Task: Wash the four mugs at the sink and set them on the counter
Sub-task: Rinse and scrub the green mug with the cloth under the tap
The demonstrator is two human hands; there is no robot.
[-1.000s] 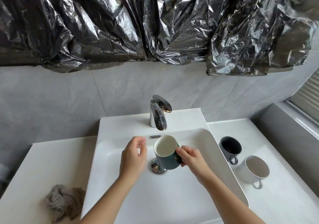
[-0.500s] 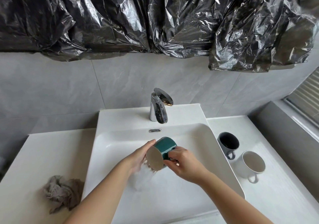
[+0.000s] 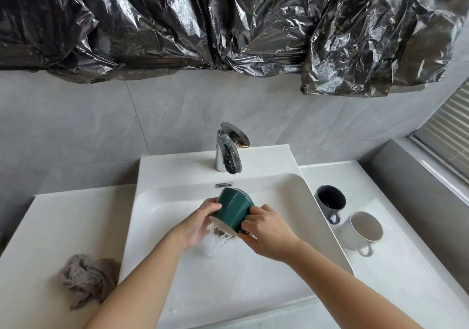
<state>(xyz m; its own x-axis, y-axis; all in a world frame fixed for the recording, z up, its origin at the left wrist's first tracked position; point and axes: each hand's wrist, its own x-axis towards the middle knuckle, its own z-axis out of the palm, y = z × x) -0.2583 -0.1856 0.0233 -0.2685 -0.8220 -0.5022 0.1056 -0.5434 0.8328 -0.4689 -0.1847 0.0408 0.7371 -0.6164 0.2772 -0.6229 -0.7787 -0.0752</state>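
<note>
While my right hand (image 3: 266, 229) clasps the glossy dark-green ceramic mug (image 3: 234, 210) and my left hand (image 3: 200, 223) cups its rim, rinse water empties into the white basin (image 3: 279, 196) beneath the grip. Next, I judge: set it rightward on the white counter (image 3: 406, 265).

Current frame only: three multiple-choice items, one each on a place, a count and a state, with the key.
1. Where is the grey rag? A. on the counter left of the sink B. on the tap C. inside a mug
2. How many mugs stand right of the sink? A. one B. two C. four
3. How is the green mug held? A. upright B. lying on the counter C. tipped, mouth down
Key: 1 A, it lies crumpled there; 2 B, a dark mug and a white mug; 3 C, left hand and right hand tilt it, water spilling out.
</note>
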